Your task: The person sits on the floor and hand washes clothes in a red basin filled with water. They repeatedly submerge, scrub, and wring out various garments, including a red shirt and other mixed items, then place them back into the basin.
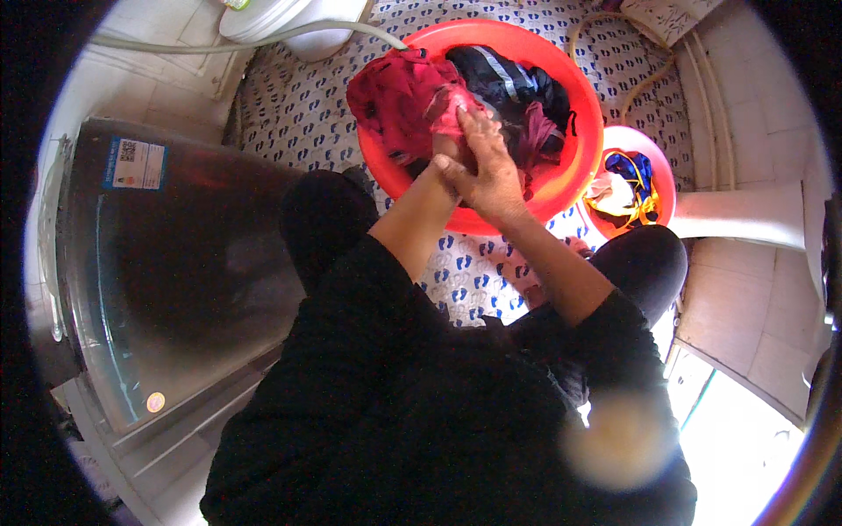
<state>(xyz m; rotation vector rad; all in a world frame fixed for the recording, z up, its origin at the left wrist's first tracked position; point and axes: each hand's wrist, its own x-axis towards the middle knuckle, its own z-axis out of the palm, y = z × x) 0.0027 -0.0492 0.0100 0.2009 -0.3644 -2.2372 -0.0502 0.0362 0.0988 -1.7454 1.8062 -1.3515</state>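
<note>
A large red plastic basin (589, 141) stands on the floor before me, heaped with wet-looking laundry. Inside it, dark red cloth (395, 92) bulges over the left rim, and a black garment with pale stripes (490, 75) lies towards the back right. My left hand (452, 118) is over the dark red cloth, pinkish and blurred; its fingers and any grip are unclear. Across it lies my right hand (485, 161), back upwards, with its thumb by the left wrist and apart from its fingers. No separate item shows in my right hand.
A smaller pink basin (668, 158) with blue, yellow and pale cloth stands at the right, beside a white pedestal (737, 214). A pale hose (316, 27) runs to the big basin's rim. A dark glossy appliance panel (197, 263) is at my left. Another hose (631, 92) lies behind.
</note>
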